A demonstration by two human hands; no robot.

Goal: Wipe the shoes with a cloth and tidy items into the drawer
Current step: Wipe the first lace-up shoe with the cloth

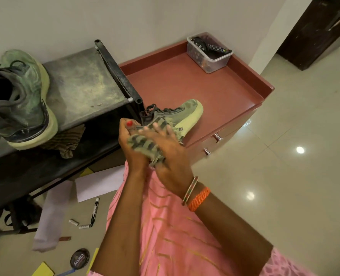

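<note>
Evidently the left hand (130, 142) grips the heel end of a shoe (177, 116), thumb curled over the collar, so the shoe stays steady in the air over the front edge of the red cabinet (185, 80). The right hand (165, 150) presses a striped cloth (145, 143) against the shoe's side, fingers spread flat on top, which suits a rubbing stroke; the cloth's tail bunches between both palms.

Shoes: two. The second shoe (23, 96) stands on the dusty rack (81, 82), probably parked for its turn. Cloths: two, the other one (65, 142) lying crumpled under that shoe's sole. Drawer handles (218, 137): two showing, drawers closed.

On the floor, awaiting tidying I judge: one marker (95, 211), two small cylinders (74, 222), one round tin (79, 258), some papers (99, 183). One plastic tub (209, 54) sits at the cabinet's back corner.
</note>
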